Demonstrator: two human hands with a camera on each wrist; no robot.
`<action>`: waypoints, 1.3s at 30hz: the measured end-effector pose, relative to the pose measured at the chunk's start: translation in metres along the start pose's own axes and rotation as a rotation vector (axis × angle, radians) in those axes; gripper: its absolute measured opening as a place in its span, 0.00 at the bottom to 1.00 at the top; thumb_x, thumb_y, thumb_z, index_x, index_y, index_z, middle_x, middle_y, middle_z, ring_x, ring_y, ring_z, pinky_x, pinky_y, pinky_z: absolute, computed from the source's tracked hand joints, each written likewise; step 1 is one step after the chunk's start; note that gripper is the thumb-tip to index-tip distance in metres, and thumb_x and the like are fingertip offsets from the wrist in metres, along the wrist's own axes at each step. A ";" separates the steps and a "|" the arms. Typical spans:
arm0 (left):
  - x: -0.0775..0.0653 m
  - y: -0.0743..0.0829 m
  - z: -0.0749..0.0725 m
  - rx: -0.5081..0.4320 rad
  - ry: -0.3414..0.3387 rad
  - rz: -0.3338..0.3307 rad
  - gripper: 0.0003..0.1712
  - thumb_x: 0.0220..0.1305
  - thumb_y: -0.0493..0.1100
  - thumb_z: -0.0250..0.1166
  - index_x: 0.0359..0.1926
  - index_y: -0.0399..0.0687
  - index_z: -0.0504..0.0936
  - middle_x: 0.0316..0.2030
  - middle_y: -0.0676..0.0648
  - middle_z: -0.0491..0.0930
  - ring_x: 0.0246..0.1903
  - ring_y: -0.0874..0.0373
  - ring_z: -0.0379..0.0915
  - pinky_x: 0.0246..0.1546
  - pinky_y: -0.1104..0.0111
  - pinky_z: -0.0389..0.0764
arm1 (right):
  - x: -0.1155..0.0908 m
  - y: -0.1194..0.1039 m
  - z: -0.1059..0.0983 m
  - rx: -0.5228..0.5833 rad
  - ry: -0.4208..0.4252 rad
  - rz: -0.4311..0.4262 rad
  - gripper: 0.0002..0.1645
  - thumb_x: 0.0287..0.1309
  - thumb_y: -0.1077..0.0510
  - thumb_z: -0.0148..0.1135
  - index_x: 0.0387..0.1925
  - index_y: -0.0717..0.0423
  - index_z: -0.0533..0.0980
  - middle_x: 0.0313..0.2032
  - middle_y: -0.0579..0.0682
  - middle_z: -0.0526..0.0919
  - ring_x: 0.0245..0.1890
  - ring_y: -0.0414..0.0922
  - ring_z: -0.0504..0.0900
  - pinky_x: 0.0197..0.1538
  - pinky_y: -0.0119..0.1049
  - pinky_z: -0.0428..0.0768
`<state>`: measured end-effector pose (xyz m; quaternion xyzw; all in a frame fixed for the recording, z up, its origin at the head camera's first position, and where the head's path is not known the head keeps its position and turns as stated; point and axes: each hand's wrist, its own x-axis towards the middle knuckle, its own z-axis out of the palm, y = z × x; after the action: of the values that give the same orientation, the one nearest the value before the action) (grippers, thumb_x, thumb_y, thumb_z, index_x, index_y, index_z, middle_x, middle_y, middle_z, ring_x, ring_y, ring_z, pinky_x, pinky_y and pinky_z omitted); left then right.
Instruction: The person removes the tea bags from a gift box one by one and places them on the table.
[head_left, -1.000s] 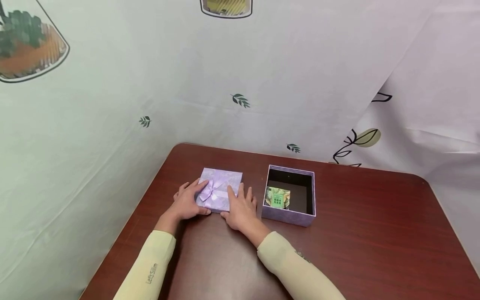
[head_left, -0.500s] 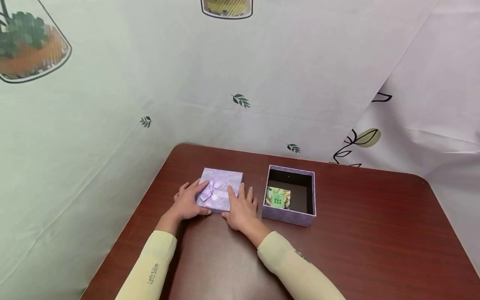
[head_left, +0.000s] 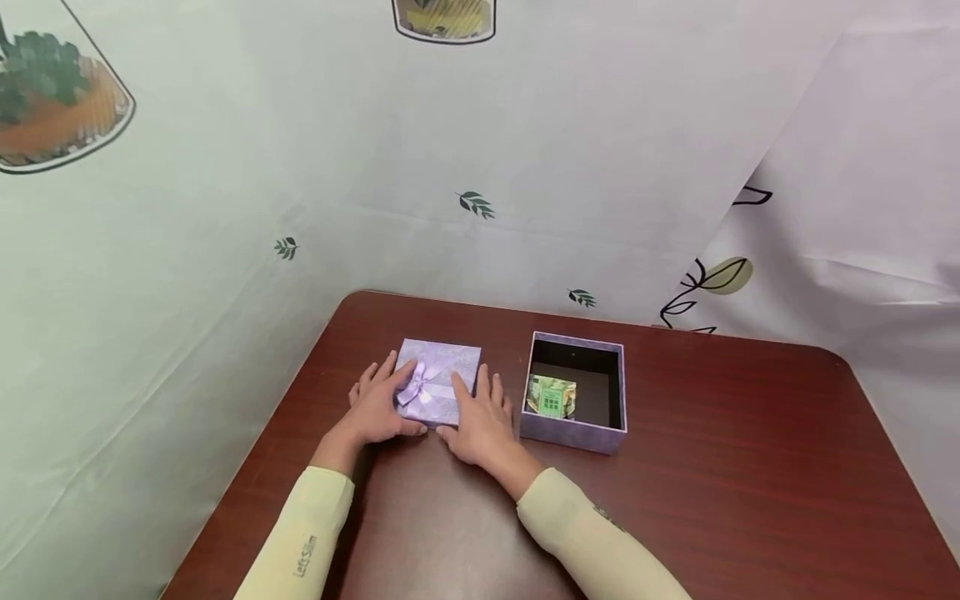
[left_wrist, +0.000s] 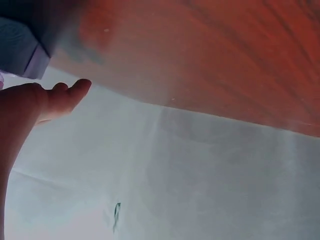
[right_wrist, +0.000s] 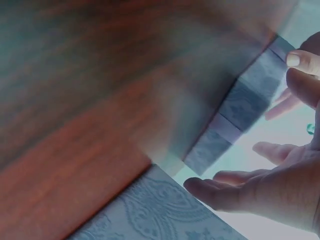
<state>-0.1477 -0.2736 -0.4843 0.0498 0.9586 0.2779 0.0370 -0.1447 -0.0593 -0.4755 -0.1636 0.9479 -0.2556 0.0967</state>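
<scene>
A lilac gift box lid with a satin ribbon bow on top lies on the table. My left hand rests at its left side, index finger over the top near the bow and thumb by the front edge. At the opposite side rests my right hand, index finger on the top face, thumb near the front corner. The right wrist view shows the right hand with fingers extended beside the lid's ribboned side. Only a corner of purple card shows beside the left hand in its wrist view.
To the right of my right hand stands a matching purple box, uncovered, with a dark interior. Inside, at the left, lies a green printed packet. The red-brown wooden table backs onto a pale printed curtain.
The head view has shifted slightly. Both hands stay in place on the lid, and the box and packet have not moved.
</scene>
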 end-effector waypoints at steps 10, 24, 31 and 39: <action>0.003 0.018 -0.002 0.038 0.048 0.087 0.65 0.35 0.57 0.82 0.76 0.52 0.62 0.77 0.38 0.45 0.71 0.28 0.35 0.60 0.31 0.39 | -0.010 -0.005 -0.017 0.024 0.082 -0.079 0.51 0.58 0.41 0.70 0.78 0.43 0.57 0.76 0.64 0.47 0.73 0.65 0.48 0.66 0.63 0.58; 0.013 0.048 -0.001 0.046 0.047 0.184 0.63 0.39 0.56 0.80 0.77 0.52 0.61 0.77 0.39 0.47 0.72 0.29 0.36 0.61 0.30 0.40 | -0.021 -0.002 -0.043 0.074 0.221 -0.137 0.47 0.58 0.45 0.70 0.75 0.48 0.62 0.75 0.63 0.53 0.72 0.62 0.54 0.66 0.61 0.61; 0.021 0.063 0.002 0.052 0.052 0.255 0.61 0.43 0.57 0.78 0.77 0.50 0.60 0.77 0.39 0.48 0.71 0.27 0.40 0.59 0.28 0.43 | -0.026 0.008 -0.059 0.093 0.295 -0.152 0.43 0.60 0.46 0.69 0.73 0.49 0.65 0.74 0.62 0.57 0.72 0.61 0.56 0.65 0.60 0.62; 0.024 0.081 0.007 0.007 0.037 0.287 0.62 0.45 0.59 0.78 0.78 0.51 0.58 0.77 0.40 0.47 0.72 0.32 0.39 0.60 0.29 0.42 | -0.030 0.025 -0.073 0.145 0.340 -0.114 0.39 0.62 0.48 0.67 0.72 0.50 0.67 0.73 0.60 0.61 0.71 0.60 0.58 0.66 0.58 0.62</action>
<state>-0.1646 -0.1994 -0.4481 0.1814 0.9431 0.2780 -0.0208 -0.1430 0.0047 -0.4236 -0.1642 0.9189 -0.3521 -0.0680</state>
